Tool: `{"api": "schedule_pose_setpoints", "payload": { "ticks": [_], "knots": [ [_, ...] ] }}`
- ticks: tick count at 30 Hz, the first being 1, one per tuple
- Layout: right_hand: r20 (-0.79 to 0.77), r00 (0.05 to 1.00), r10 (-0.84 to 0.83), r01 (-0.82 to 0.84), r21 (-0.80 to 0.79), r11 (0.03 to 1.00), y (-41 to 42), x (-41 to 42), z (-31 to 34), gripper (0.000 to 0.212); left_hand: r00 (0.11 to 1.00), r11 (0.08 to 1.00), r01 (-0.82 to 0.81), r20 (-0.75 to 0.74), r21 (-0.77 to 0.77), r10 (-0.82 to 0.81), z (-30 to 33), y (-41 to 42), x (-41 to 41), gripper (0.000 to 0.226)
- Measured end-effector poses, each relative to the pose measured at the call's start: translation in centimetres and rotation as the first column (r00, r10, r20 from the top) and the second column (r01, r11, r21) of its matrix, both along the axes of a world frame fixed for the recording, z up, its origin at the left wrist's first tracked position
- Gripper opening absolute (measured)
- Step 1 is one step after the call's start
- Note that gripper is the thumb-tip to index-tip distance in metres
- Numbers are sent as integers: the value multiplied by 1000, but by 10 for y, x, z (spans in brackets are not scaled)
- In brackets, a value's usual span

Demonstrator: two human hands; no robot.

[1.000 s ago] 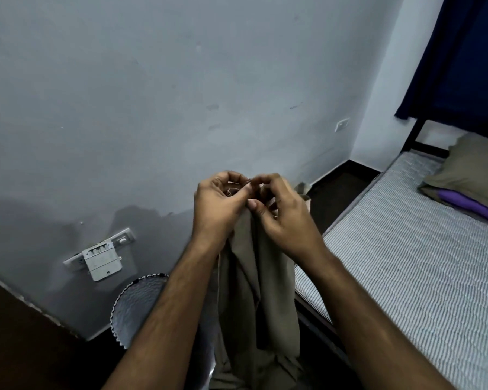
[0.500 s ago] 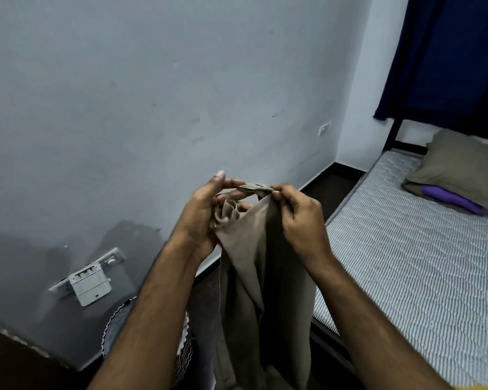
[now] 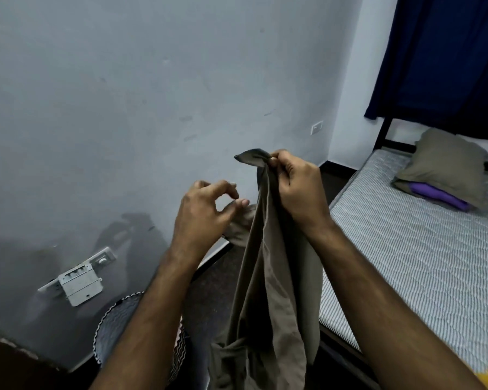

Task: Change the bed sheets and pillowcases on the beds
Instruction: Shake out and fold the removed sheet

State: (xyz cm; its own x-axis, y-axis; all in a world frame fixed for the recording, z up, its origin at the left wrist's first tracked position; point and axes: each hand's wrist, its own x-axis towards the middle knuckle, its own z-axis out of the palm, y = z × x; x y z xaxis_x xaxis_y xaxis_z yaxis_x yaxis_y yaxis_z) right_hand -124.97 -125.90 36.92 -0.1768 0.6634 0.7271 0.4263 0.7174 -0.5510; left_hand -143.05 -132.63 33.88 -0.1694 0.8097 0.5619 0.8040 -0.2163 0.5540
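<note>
A person's right hand (image 3: 296, 190) pinches the top corner of a crumpled olive-brown cotton pillowcase (image 3: 268, 291), which hangs in long vertical folds between both forearms beside the bed. The left hand (image 3: 206, 212), its grip loosely curled, touches a lower fold with thumb and fingertips. Beyond, a bare grey-and-white quilted mattress (image 3: 406, 249) carries an olive pillow (image 3: 448, 167) lying on a purple one (image 3: 437, 195), below a dark blue curtain (image 3: 445, 57).
</note>
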Motion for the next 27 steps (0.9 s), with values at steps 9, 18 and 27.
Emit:
{"api": "schedule_pose_setpoints", "payload": {
  "ticks": [9, 18, 27],
  "knots": [
    [35, 937, 348, -345, -65, 936, -2, -14, 9, 23, 556, 888, 432, 729, 156, -399, 20, 9, 35, 59],
    [-253, 967, -37, 18, -78, 997, -17, -19, -15, 20, 655, 958, 242, 702, 155, -280, 15, 30, 56, 36],
    [-59, 997, -47, 32, -227, 973, -43, -22, -58, 35, 618, 978, 70, 761, 197, -197, 41, 54, 59, 19]
  ]
}}
